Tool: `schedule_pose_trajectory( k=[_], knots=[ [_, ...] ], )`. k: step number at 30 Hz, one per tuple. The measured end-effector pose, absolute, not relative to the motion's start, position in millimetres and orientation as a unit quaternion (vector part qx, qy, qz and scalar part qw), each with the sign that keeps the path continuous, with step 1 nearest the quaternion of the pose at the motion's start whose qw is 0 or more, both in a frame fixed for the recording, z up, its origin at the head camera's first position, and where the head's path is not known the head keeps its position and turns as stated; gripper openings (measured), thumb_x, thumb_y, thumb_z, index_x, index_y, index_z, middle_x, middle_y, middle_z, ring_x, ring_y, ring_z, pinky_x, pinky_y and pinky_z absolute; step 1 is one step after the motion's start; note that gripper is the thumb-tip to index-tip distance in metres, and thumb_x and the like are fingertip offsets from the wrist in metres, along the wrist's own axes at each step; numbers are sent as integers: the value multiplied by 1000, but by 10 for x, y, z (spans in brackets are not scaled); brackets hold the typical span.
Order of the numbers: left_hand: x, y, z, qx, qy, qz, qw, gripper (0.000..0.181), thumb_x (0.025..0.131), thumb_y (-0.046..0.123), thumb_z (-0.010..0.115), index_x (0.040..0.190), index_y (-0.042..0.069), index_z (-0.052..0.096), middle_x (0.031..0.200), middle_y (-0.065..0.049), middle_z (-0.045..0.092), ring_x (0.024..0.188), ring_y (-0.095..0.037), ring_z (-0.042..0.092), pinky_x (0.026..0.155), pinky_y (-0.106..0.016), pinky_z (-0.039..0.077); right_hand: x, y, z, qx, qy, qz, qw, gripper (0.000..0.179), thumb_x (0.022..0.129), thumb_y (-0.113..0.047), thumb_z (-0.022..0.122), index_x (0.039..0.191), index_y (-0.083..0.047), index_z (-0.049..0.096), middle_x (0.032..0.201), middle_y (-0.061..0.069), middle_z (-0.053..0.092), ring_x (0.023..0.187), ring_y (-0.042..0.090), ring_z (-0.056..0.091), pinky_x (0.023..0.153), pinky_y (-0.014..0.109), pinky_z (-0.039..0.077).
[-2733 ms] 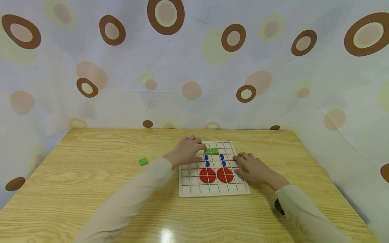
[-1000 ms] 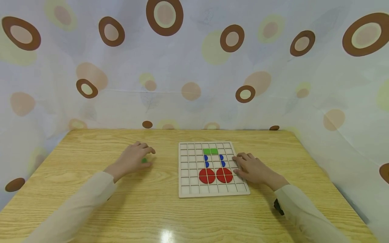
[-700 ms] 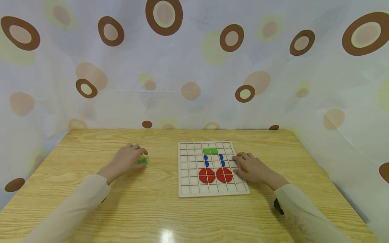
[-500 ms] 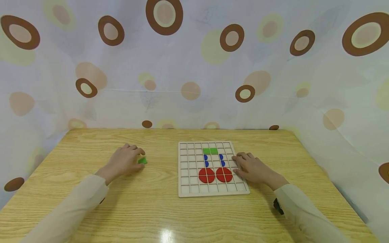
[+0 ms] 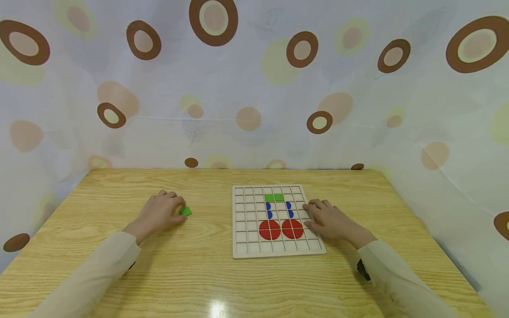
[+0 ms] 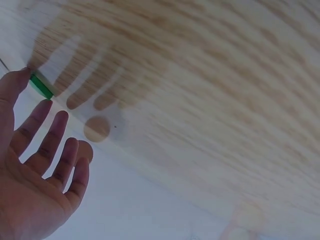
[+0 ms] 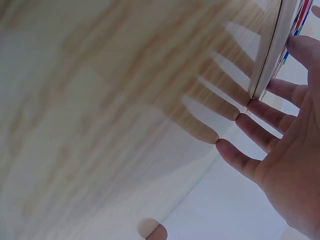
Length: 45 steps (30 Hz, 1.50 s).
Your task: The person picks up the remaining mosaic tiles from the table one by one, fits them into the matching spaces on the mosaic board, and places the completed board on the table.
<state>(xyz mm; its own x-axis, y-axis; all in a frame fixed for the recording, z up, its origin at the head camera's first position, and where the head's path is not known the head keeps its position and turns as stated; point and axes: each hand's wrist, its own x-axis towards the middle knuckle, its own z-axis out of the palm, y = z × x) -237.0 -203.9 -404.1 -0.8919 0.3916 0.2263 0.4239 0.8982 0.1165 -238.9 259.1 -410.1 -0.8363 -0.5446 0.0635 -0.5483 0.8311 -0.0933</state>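
My left hand [image 5: 159,212] is low over the table, left of the board. Its thumb and index fingertip pinch a small green square tile [image 5: 185,211] at opposite edges; the left wrist view shows the tile [image 6: 41,87] edge-on between them. My right hand [image 5: 330,219] rests at the right edge of a pale wooden grid board [image 5: 241,248], its fingers relaxed and fingertips on the rim and table. On the board lie two green squares [image 5: 274,197] side by side, several blue half circles [image 5: 290,214] in two columns, and two red circles [image 5: 269,229] made of quarter pieces.
The wooden table [image 5: 191,278] reaches back to a white curtain [image 5: 222,88] with brown and beige spots. More curtain hangs along both sides. A black band [image 5: 363,269] shows under the right sleeve.
My left hand has gone from the green squares on the board leftward to the loose green tile, and its thumb and index finger have closed on it. My right hand stays put.
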Motion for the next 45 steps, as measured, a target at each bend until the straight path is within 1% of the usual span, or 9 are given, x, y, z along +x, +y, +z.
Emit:
schedule_pose_trajectory(
  k=[5, 12, 20, 27, 37, 45],
  knots=[
    [-2363, -2047, -4038, -210, -969, -91, 98, 25, 75, 32, 72, 91, 14, 67, 94, -5, 63, 84, -25, 51, 65, -39, 41, -2394, 2590, -4107, 285, -957, 56, 13, 48, 92, -30, 52, 132, -4, 45, 129, 20, 46, 115, 40, 44, 87, 59, 40],
    [-2370, -2042, -4046, -207, -969, -95, 93, 24, 75, 32, 73, 89, 14, 67, 95, -5, 63, 86, -26, 51, 67, -42, 42, -2391, 2585, -4094, 283, -958, 55, 9, 48, 92, -30, 52, 132, -4, 45, 130, 20, 45, 116, 40, 44, 87, 59, 40],
    [-2364, -1998, -4029, -200, -971, -99, 86, 24, 75, 29, 74, 88, 11, 68, 97, -7, 63, 89, -28, 52, 68, -41, 41, -2387, 2584, -4091, 280, -959, 52, 10, 48, 92, -31, 52, 132, -4, 46, 130, 19, 46, 116, 40, 44, 87, 59, 40],
    [-2363, -1974, -4016, -198, -972, -90, 87, 23, 74, 30, 74, 86, 10, 68, 98, -8, 63, 93, -30, 52, 72, -44, 43, -2389, 2583, -4099, 283, -957, 54, 13, 48, 92, -30, 52, 131, -4, 46, 129, 19, 46, 115, 40, 45, 86, 59, 40],
    [-2398, -1959, -4025, -205, -970, -88, 97, 24, 74, 31, 73, 87, 12, 67, 99, -6, 63, 93, -29, 52, 72, -45, 44, -2399, 2586, -4109, 283, -957, 57, 13, 49, 92, -32, 52, 132, -4, 45, 130, 19, 45, 116, 39, 44, 87, 59, 40],
    [-2444, -1894, -4007, -220, -966, -84, 107, 26, 75, 33, 73, 89, 13, 66, 103, -7, 63, 94, -29, 52, 75, -45, 44, -2392, 2581, -4097, 283, -957, 55, 13, 48, 92, -31, 52, 132, -5, 46, 130, 19, 45, 117, 39, 44, 87, 60, 39]
  ],
)
